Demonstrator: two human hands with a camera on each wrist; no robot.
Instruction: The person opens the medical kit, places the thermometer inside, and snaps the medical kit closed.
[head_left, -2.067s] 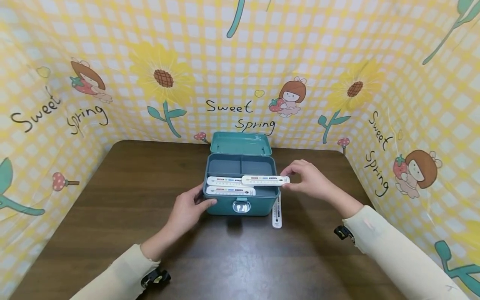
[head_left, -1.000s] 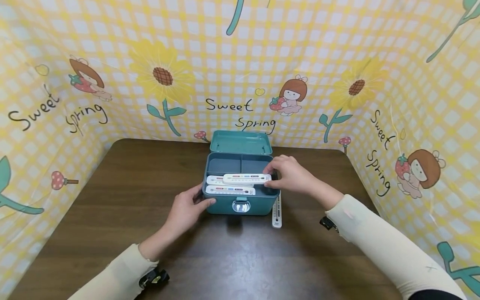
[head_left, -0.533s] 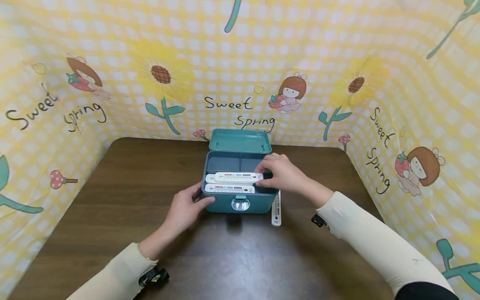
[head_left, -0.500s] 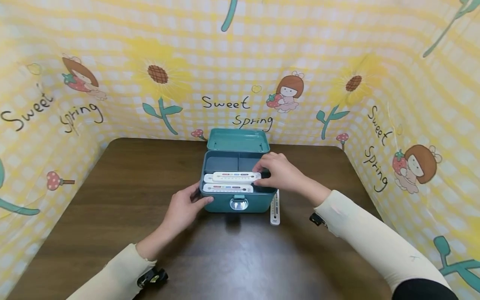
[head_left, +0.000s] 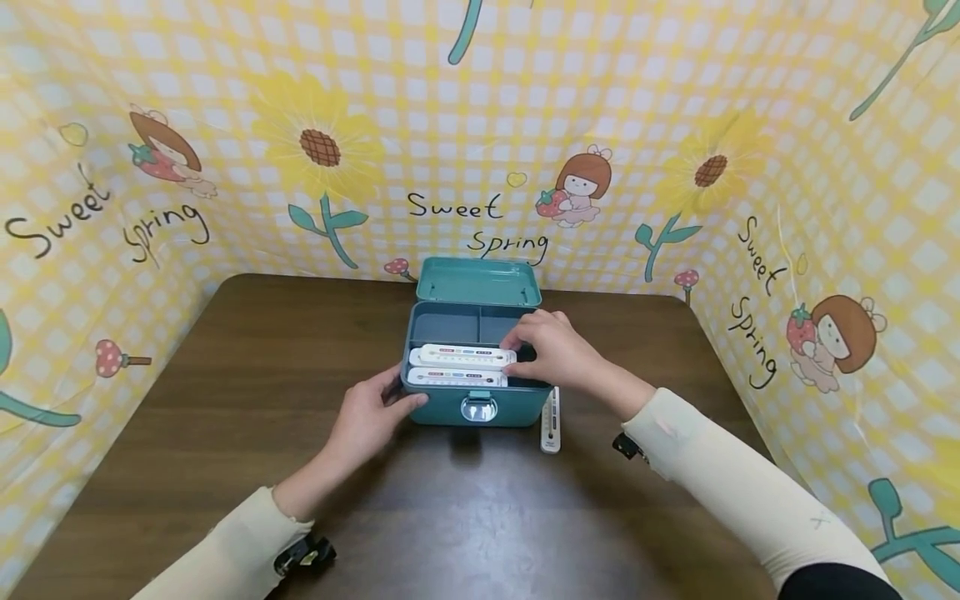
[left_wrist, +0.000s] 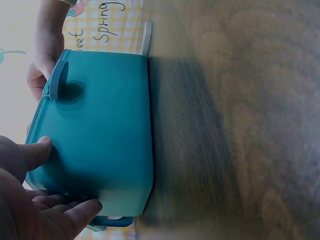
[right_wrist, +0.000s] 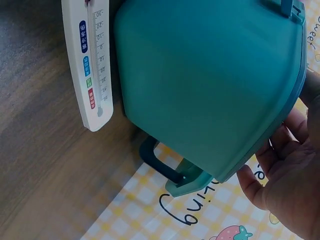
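A teal storage box (head_left: pixel 435 410) stands with its lid (head_left: pixel 480 282) raised and a grey divided tray (head_left: pixel 448 325) inside. My left hand (head_left: pixel 371 417) holds its front left corner, thumb on the front and fingers along the side wall. With thumb and fingertips, my right hand (head_left: pixel 558 354) pinches the right end of a white thermometer (head_left: pixel 461 357) lying lengthwise in the tray's front compartment. That thermometer almost covers another beneath it. Nearer the front wall lies one more thermometer (head_left: pixel 456 378). In the right wrist view, a thermometer (right_wrist: pixel 90 65) rests on the table beside the box's right side.
The dark wooden table (head_left: pixel 480 517) carries the box near its back edge. A yellow checked cloth (head_left: pixel 480 125) with printed flowers and figures surrounds the back and sides. A metal clasp (head_left: pixel 478 408) sits on the box front, and a handle (right_wrist: pixel 160 162) shows at its back.
My right hand has moved left over the tray with its thermometer, which has come down over the one beneath and lines up with it. My left hand keeps holding the box corner.
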